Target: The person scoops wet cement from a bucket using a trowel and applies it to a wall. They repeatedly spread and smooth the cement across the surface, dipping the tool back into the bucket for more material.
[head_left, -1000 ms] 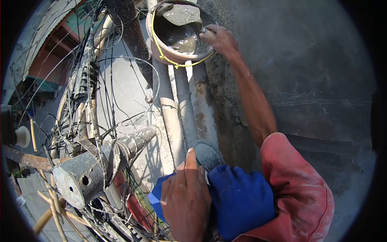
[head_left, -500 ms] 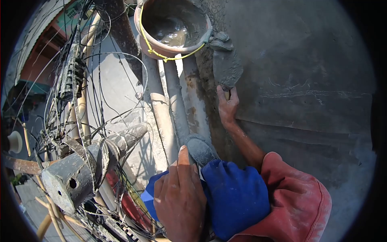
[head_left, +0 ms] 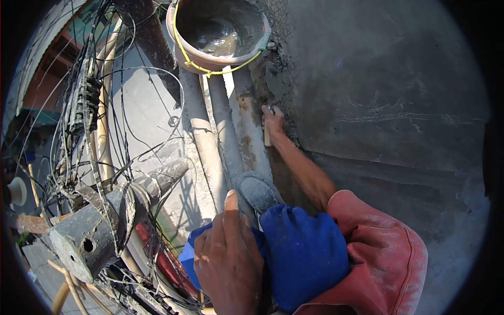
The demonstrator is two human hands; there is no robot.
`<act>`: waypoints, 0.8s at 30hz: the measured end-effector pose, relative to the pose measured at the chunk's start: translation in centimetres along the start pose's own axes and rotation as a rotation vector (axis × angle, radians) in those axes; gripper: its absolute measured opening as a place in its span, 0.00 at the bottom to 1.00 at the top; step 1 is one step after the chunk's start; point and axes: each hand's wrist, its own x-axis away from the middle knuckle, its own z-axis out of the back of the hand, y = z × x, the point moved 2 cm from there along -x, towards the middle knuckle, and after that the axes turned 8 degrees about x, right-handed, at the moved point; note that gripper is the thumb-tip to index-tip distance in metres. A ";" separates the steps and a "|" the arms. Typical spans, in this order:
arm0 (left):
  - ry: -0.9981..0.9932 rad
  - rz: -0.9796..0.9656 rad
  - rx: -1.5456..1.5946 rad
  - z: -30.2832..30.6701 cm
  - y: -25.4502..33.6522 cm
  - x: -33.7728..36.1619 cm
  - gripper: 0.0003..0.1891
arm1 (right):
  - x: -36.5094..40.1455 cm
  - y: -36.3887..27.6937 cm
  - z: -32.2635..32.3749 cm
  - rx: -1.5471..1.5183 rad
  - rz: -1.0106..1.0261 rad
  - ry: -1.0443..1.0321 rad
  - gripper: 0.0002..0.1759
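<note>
My right hand is closed around a trowel, whose light handle shows below my fingers. The trowel's blade is turned toward the rough mortar strip along the wall's edge and is hard to make out. Just above and to the left stands a bucket with a yellow cord handle and wet grey mortar inside. My left hand holds nothing; its index finger points forward and its fingers are stretched out over my blue-clothed leg.
A smooth grey plastered wall fills the right side. Long pipes run beneath the bucket. Tangled cables and a thick grey pole end crowd the left. A sandal rests on the pipes.
My right hand has moved left and slightly up, turning the trowel from flat toward the wall's edge. The mortar lump at its tip no longer shows. My left hand stays about where it was.
</note>
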 end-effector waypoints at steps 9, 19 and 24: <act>-0.005 -0.028 -0.004 -0.4 0.0 -0.2 0.17 | -1.6 -4.7 1.5 -0.514 -0.440 -0.252 0.09; 0.013 -0.031 -0.004 -0.6 -0.2 -0.2 0.17 | 0.8 -4.7 2.0 -0.309 -0.212 -0.184 0.11; -0.001 -0.023 -0.008 -0.6 -0.1 -0.2 0.17 | -4.3 -5.1 0.8 -0.287 -0.283 -0.258 0.10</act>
